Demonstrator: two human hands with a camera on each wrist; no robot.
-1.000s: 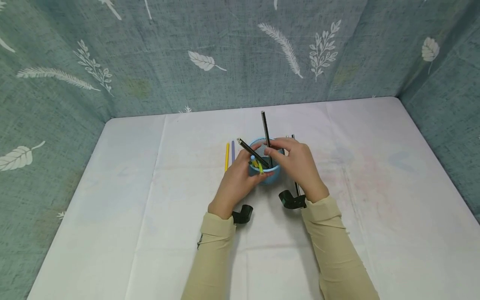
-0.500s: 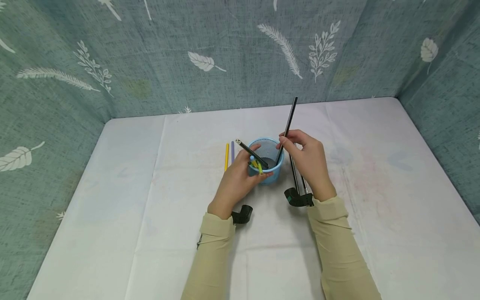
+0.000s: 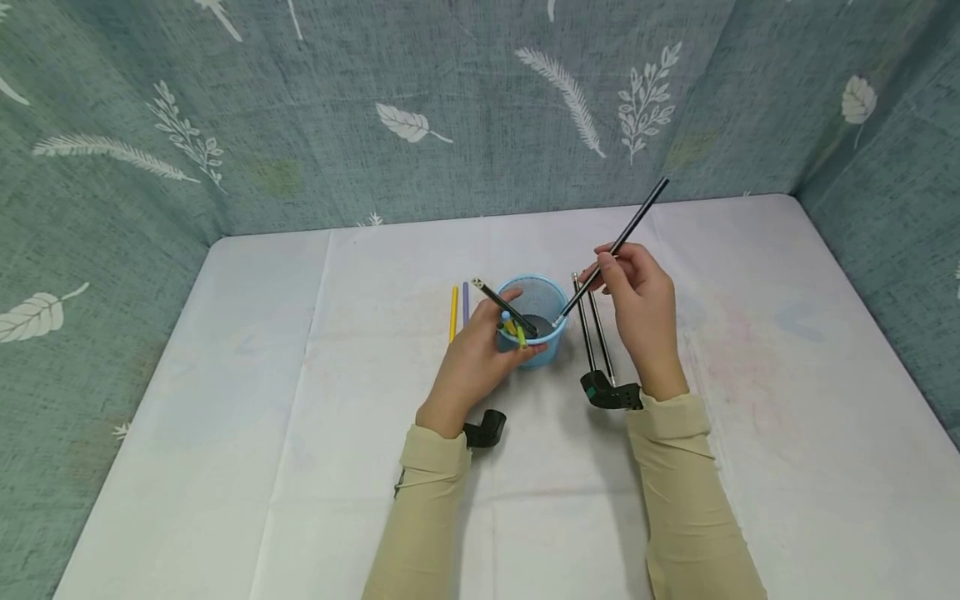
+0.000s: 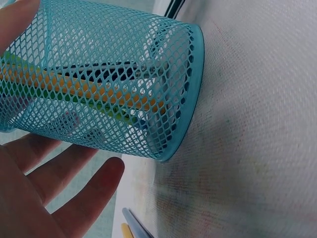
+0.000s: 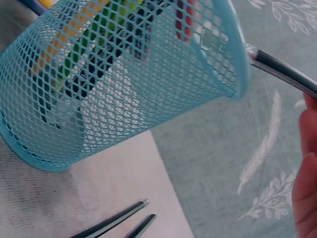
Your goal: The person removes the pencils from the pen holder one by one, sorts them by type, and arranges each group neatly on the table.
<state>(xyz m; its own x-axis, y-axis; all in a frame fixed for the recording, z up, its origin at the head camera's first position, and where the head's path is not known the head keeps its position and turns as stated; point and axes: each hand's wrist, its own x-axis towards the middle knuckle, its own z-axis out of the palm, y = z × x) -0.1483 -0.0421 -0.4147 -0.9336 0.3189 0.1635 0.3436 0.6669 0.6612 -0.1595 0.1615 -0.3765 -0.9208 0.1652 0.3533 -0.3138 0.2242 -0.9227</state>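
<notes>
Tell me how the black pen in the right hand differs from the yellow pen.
Support: the black pen is pinched in the right hand, while the yellow pen lies on the table.
Pose: the black pen slants upward from near the blue mesh cup's rim; the yellow pen lies flat.
Visibility: the black pen shows both ends; the yellow pen's near end is hidden.
Both are slender and straight.

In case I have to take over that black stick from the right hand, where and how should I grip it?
Probably by the bare upper part of the black stick, pinched across its slim shaft, coming from the far right. It slants up and rightward out of the right hand, leaving that length free, while its lower end sits close by the blue mesh cup's rim.
</notes>
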